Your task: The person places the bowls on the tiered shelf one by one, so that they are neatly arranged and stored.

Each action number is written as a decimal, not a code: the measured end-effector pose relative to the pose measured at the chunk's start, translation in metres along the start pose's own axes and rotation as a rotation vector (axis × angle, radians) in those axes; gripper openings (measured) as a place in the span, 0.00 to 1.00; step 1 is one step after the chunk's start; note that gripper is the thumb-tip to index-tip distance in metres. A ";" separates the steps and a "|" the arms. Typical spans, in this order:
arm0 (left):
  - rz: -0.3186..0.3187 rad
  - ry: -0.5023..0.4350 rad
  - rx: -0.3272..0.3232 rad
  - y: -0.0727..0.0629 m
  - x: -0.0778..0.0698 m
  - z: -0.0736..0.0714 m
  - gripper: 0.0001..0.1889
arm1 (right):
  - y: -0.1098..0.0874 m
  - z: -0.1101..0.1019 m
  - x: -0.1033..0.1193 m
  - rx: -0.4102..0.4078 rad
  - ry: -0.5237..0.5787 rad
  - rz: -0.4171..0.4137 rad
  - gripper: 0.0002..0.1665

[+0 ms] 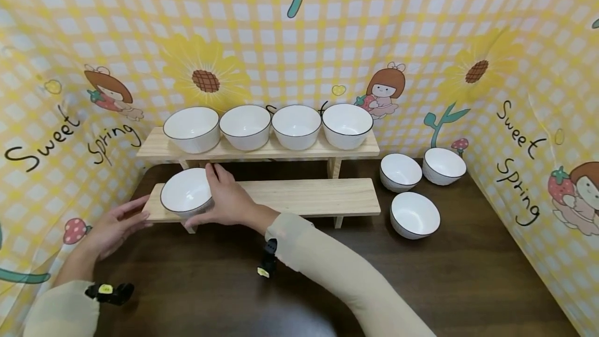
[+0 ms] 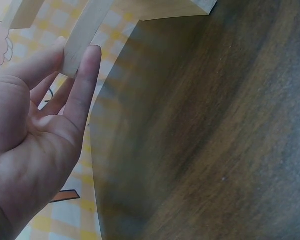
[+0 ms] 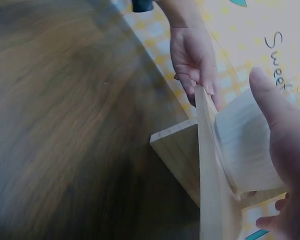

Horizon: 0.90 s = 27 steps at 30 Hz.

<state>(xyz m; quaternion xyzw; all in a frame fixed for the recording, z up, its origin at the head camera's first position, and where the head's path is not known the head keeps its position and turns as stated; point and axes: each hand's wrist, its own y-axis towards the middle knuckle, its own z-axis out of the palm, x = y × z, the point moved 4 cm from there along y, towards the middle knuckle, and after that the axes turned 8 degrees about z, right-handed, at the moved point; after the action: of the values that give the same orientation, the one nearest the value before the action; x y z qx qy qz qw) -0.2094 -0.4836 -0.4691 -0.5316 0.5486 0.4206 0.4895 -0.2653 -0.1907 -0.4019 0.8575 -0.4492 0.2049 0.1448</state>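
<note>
A white bowl with a dark rim sits at the left end of the lower board of a two-step wooden shelf. My right hand grips this bowl from its right side, thumb in front and fingers toward the back. In the right wrist view, the bowl's side shows between thumb and fingers, its base against the board. At the board's left end, my left hand holds the edge. The left wrist view has thumb and fingers on either side of that board end.
Several white bowls stand in a row on the upper board. Right of the shelf, three smaller bowls sit on the dark wooden table. Yellow checked cloth hangs behind and along both sides.
</note>
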 end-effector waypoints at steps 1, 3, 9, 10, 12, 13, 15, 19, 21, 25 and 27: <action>-0.009 0.006 -0.002 0.000 0.001 0.000 0.36 | -0.003 -0.001 -0.001 0.011 -0.026 -0.011 0.80; -0.024 0.017 -0.006 0.000 0.003 0.000 0.37 | -0.008 -0.004 -0.004 0.026 -0.106 -0.026 0.77; -0.043 0.037 -0.007 0.001 0.002 0.000 0.38 | -0.024 -0.018 -0.011 0.026 -0.341 -0.057 0.69; -0.044 0.038 -0.008 0.001 0.002 0.001 0.38 | -0.027 -0.021 -0.012 0.025 -0.362 -0.065 0.69; -0.047 0.033 -0.012 0.000 0.001 0.001 0.38 | -0.033 -0.025 -0.016 0.026 -0.389 -0.083 0.67; -0.049 0.031 -0.013 0.000 0.001 0.001 0.38 | -0.035 -0.027 -0.017 0.028 -0.397 -0.092 0.67; -0.053 0.034 -0.012 0.000 0.001 0.001 0.38 | -0.041 -0.030 -0.022 0.029 -0.411 -0.107 0.65; -0.049 0.051 -0.002 0.001 0.000 0.001 0.37 | -0.051 -0.039 -0.030 0.030 -0.422 -0.125 0.64; -0.044 0.061 0.005 0.002 -0.001 0.001 0.37 | -0.057 -0.044 -0.035 0.032 -0.434 -0.132 0.64; -0.042 0.043 0.002 0.002 -0.001 0.001 0.37 | -0.066 -0.050 -0.044 0.045 -0.454 -0.153 0.64; -0.042 0.020 -0.004 0.001 -0.001 0.001 0.37 | -0.071 -0.052 -0.050 0.049 -0.464 -0.163 0.64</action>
<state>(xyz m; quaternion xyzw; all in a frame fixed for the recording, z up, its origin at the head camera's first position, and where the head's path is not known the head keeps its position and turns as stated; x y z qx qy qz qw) -0.2108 -0.4822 -0.4685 -0.5482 0.5413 0.4059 0.4916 -0.2437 -0.0931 -0.3848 0.9182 -0.3947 0.0012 0.0330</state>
